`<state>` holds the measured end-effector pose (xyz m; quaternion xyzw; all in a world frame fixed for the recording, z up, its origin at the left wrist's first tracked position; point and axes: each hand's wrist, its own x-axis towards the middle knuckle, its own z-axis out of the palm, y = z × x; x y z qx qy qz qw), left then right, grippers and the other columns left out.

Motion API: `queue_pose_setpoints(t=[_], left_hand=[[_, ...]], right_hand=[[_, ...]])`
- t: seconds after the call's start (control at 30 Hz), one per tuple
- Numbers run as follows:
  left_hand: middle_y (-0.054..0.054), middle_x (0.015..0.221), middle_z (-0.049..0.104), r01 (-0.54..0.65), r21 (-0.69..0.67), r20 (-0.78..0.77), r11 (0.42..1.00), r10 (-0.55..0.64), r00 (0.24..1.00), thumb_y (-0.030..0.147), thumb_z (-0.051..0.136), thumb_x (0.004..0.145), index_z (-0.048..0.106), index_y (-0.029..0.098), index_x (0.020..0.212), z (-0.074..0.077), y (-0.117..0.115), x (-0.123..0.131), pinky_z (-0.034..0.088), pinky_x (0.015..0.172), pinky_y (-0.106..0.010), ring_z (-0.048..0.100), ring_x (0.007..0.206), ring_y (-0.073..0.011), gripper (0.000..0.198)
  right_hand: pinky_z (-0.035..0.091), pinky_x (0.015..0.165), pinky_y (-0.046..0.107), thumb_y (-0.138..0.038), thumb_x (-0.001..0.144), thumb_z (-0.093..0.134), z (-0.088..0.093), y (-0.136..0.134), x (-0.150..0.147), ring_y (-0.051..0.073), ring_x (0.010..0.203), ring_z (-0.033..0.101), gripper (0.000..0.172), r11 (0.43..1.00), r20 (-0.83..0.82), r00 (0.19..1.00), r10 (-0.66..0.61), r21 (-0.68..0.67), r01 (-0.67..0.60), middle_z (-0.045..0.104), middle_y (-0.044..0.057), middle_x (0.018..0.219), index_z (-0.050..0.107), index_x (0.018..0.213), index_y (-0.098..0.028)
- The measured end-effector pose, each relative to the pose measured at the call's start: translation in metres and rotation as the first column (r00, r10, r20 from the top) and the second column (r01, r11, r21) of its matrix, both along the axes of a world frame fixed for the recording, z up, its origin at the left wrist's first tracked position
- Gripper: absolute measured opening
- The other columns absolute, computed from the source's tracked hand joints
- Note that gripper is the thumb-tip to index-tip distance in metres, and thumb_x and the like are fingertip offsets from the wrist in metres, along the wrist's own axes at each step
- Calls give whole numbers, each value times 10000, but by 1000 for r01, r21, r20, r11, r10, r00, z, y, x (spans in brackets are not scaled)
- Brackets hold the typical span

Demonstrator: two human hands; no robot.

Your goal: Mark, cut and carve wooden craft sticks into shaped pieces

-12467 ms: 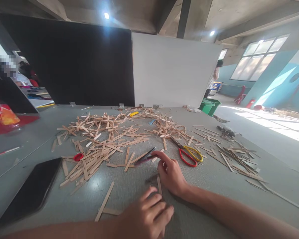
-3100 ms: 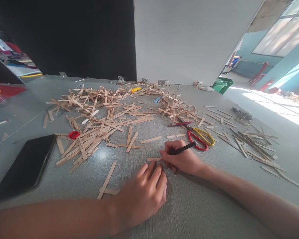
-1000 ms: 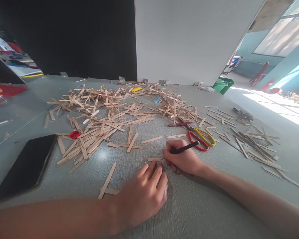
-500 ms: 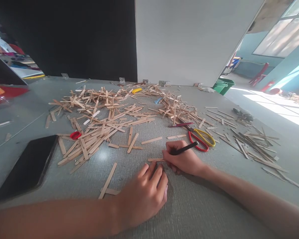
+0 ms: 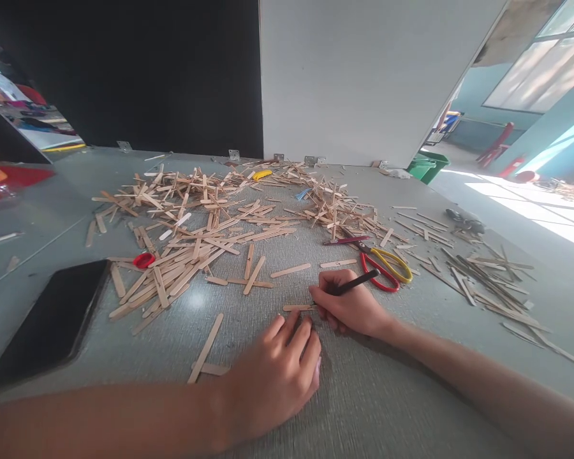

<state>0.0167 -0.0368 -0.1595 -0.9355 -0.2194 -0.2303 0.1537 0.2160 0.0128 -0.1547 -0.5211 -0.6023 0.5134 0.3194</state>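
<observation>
A short wooden craft stick (image 5: 296, 308) with small dark marks lies flat on the grey table in front of me. My left hand (image 5: 287, 360) is palm down with bent fingers, and its fingertips press on the near edge of this stick. At the stick's right end, my right hand (image 5: 347, 303) is closed around a black pen (image 5: 358, 282), whose tip is hidden behind the fingers. Just beyond lie two more craft sticks, one plain (image 5: 291, 270) and one marked (image 5: 338, 263). To the left of my left hand, another stick (image 5: 205, 347) rests across a second one.
A large scattered pile of craft sticks (image 5: 186, 255) covers the middle of the table. Red-and-yellow-handled scissors (image 5: 387, 268) lie beyond my right hand. A black phone (image 5: 48, 319) and a red cap (image 5: 144, 260) are at left, thin strips (image 5: 488, 280) at right. Upright panels (image 5: 354, 76) stand behind.
Almost nothing differs. My right hand and the pen have shifted very slightly at the stick's right end, while my left hand stays on the stick.
</observation>
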Motion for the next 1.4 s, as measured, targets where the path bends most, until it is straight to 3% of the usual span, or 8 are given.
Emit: queue_pose_setpoints(t=[0.53, 1.4], left_hand=[[-190, 1077, 782, -7, 6, 5, 1000, 7, 1000, 164, 479, 986, 748, 36, 1034, -2, -1, 1, 606, 844, -454, 747, 1041, -345, 302], [-187, 1076, 788, -8, 3, 4, 1000, 8, 1000, 160, 456, 999, 753, 39, 1031, -1, -1, 1, 602, 838, -452, 752, 1025, -331, 322]], right_hand=[[316, 249, 137, -355, 911, 669, 3, 1, -2, 60, 278, 452, 356, 1000, -2, 1000, 10, -13, -10, 537, -70, 424, 529, 611, -222], [323, 260, 156, -414, 915, 672, -5, 1, 0, 72, 299, 457, 363, 999, -9, 1000, 11, 31, -11, 566, -52, 469, 527, 640, -226]])
